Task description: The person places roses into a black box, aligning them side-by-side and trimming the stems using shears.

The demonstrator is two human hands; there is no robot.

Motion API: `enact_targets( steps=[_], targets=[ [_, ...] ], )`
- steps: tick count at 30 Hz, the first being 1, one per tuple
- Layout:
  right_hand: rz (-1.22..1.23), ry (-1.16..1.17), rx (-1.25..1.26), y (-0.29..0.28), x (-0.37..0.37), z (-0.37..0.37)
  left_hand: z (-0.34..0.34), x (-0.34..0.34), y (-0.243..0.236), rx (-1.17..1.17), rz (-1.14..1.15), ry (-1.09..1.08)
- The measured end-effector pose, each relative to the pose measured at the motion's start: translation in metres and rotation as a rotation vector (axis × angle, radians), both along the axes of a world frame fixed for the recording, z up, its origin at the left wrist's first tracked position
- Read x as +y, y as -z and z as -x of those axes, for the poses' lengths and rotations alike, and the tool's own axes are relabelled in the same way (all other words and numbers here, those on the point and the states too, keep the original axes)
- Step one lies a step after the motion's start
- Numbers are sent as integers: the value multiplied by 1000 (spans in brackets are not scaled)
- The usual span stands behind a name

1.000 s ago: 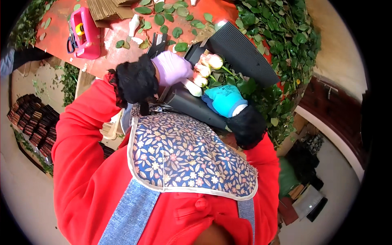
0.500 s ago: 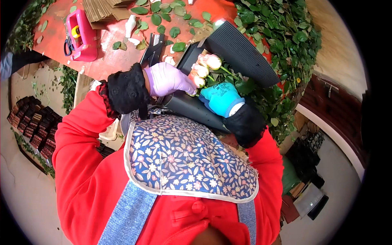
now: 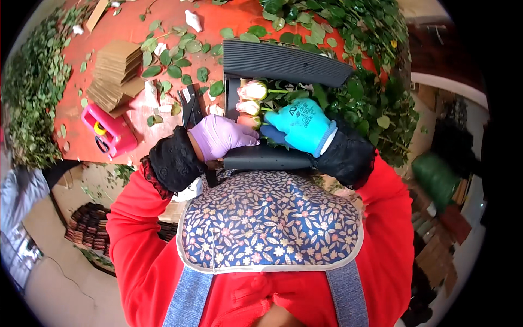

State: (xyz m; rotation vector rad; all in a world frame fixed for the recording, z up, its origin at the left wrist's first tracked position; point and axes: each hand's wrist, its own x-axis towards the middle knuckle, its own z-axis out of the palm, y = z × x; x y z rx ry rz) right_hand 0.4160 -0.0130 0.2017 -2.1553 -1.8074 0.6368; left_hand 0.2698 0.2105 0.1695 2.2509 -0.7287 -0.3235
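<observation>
Left hand in purple glove (image 3: 220, 136) and right hand in blue knit glove (image 3: 302, 124), both grips closed on pale pink rose stems (image 3: 251, 98) in black ribbed cardboard sleeve (image 3: 283, 62), risked crushing blooms.

A stack of flat brown cardboard sheets (image 3: 115, 73) lies on the red bench (image 3: 163, 125), upper left. A pink plastic case (image 3: 109, 131) sits just below it.

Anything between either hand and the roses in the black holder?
Nothing visible. The left hand, in a purple glove, lies against the pale rose heads. The right hand, in a blue glove, rests on their stems inside the black holder. Loose leaves lie off to the left.
</observation>
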Motion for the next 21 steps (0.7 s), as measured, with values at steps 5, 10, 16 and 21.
enact_targets(
  steps=[5,10,16,21],
  targets=[
    [33,-45,-198,21,0,18,-12,3,-16,82,27,35],
    [-51,-17,-113,30,-7,15,-12,-7,-37,-107,-96,-202],
    [-133,174,-177,24,-10,5,-7,-21,-26,-77,-52,-246],
    [89,23,-300,25,0,12,-6,-17,-24,-7,-71,-264]
  ],
)
